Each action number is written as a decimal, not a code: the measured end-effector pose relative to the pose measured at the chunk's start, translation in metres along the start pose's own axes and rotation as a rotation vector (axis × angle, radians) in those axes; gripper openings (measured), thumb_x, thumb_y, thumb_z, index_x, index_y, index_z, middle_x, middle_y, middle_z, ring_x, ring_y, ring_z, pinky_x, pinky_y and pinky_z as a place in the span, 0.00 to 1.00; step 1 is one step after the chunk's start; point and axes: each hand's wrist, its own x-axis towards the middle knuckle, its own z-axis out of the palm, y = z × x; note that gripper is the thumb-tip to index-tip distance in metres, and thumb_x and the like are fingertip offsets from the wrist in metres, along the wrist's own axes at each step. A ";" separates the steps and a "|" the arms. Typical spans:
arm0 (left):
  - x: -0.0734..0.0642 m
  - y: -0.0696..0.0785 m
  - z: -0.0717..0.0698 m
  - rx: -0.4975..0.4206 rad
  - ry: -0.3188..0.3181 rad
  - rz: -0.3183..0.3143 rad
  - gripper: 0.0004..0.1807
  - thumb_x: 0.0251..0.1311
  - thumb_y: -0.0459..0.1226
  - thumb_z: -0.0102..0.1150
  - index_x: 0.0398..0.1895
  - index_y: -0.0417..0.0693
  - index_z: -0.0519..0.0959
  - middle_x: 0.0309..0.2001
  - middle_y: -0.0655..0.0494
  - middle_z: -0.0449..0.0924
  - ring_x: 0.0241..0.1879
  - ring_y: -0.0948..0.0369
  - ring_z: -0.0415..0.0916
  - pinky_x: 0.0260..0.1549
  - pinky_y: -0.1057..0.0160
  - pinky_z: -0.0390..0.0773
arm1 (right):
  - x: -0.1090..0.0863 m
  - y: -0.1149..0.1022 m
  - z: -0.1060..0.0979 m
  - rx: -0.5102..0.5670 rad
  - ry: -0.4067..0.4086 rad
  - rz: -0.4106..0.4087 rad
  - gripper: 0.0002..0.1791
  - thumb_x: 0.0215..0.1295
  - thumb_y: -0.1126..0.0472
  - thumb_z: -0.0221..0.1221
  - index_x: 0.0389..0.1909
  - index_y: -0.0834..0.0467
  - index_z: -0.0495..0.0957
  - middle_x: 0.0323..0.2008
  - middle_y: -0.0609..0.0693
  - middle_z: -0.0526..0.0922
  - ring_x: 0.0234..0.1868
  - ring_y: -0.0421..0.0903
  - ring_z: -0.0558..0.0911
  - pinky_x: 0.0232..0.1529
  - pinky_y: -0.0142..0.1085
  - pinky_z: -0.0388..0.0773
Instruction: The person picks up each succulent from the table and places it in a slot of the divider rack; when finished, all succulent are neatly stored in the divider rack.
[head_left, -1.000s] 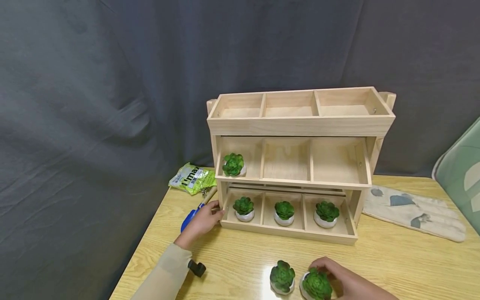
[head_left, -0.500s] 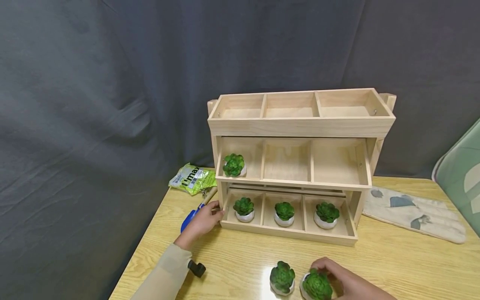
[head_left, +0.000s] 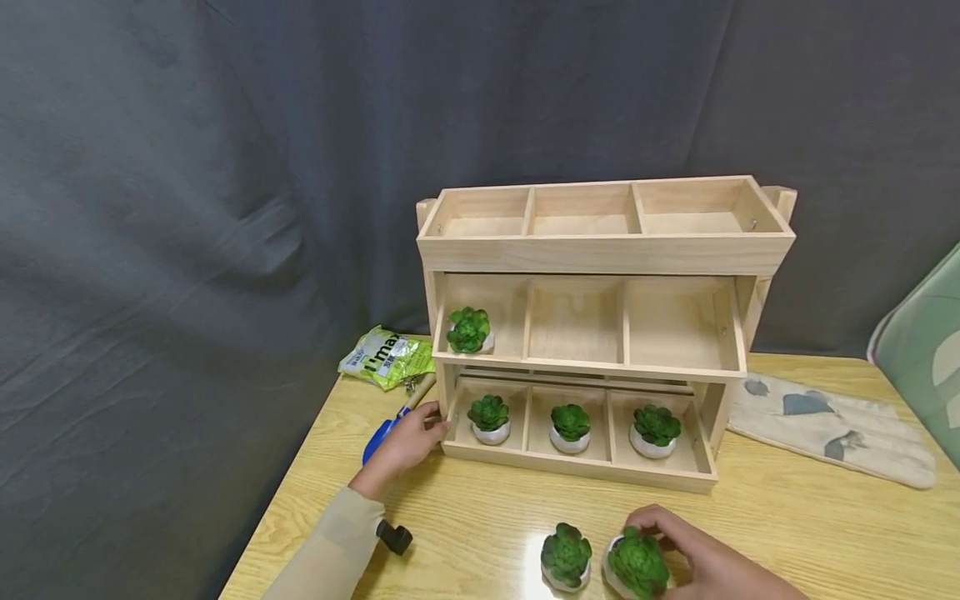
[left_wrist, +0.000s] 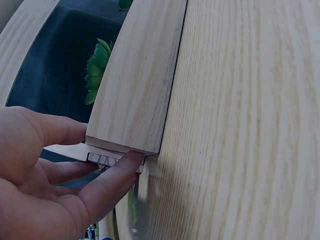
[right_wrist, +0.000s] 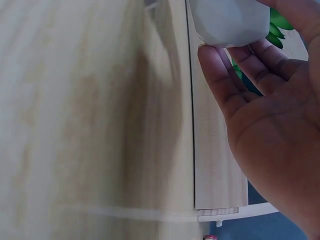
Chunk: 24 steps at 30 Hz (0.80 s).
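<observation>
**Your right hand pinches 1 potted plant while your left hand holds the shelf**

You can read "Umax" in big black letters on the yellow-green bag, which lies toward the back of the desk at its left edge, just beside the shelf. The finer characters on it are too small for you to make out.

The thumb and fingers of your right hand are curled around the white pot, toward the near side of the desk, in front of the shelf. You cannot tell whether the pot's underside touches the desk. Just to its left stands another plant.

Your left thumb and fingers pinch the shelf at its lower front left corner. Behind that hand, partly hidden, lies a blue tool.

The shelf's bottom tray carries 3 small plants, 1 in each of its 3 compartments. The middle tray has 1 upper plant, in its left compartment at the front edge. A leaf-print glove lies off the shelf's right end, toward the desk's back edge.
</observation>
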 end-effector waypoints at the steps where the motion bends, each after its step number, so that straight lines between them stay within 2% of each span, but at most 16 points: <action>1: 0.000 0.000 0.000 -0.001 -0.001 0.000 0.28 0.82 0.38 0.53 0.80 0.39 0.67 0.74 0.34 0.73 0.67 0.39 0.80 0.57 0.46 0.88 | 0.000 -0.002 -0.001 0.002 0.000 0.018 0.35 0.67 0.63 0.73 0.70 0.60 0.67 0.62 0.45 0.75 0.59 0.28 0.74 0.54 0.27 0.78; 4: 0.000 0.000 0.000 -0.001 -0.001 -0.001 0.28 0.82 0.38 0.53 0.80 0.39 0.66 0.74 0.34 0.73 0.66 0.39 0.80 0.57 0.47 0.88 | 0.002 -0.008 -0.003 0.007 0.005 0.054 0.36 0.65 0.64 0.73 0.71 0.59 0.67 0.64 0.46 0.74 0.60 0.28 0.74 0.55 0.26 0.77; 8: 0.000 0.000 0.000 -0.002 -0.001 0.000 0.28 0.82 0.38 0.53 0.80 0.39 0.67 0.74 0.34 0.73 0.67 0.39 0.80 0.56 0.47 0.88 | 0.006 -0.015 -0.005 -0.069 0.035 0.029 0.37 0.63 0.65 0.73 0.70 0.56 0.69 0.64 0.46 0.75 0.61 0.26 0.73 0.55 0.25 0.76; 13: 0.000 0.000 0.001 0.001 0.004 -0.008 0.28 0.82 0.38 0.53 0.80 0.40 0.67 0.74 0.34 0.73 0.68 0.39 0.79 0.57 0.46 0.88 | 0.012 -0.025 -0.007 -0.157 0.065 0.029 0.37 0.64 0.60 0.75 0.71 0.54 0.69 0.63 0.45 0.77 0.62 0.25 0.74 0.56 0.25 0.78; 19: -0.001 0.002 0.000 0.003 0.007 -0.008 0.28 0.82 0.38 0.53 0.80 0.39 0.67 0.74 0.33 0.73 0.67 0.39 0.80 0.57 0.47 0.88 | 0.021 -0.039 -0.015 -0.340 0.159 -0.122 0.38 0.63 0.54 0.77 0.70 0.50 0.70 0.61 0.41 0.78 0.61 0.28 0.78 0.57 0.27 0.82; 24: 0.000 0.002 0.000 0.013 0.004 -0.008 0.28 0.82 0.39 0.53 0.80 0.39 0.67 0.74 0.33 0.73 0.66 0.39 0.81 0.56 0.47 0.88 | 0.027 -0.051 -0.027 -0.383 0.209 -0.147 0.38 0.60 0.55 0.79 0.69 0.50 0.71 0.62 0.43 0.79 0.62 0.26 0.77 0.57 0.26 0.81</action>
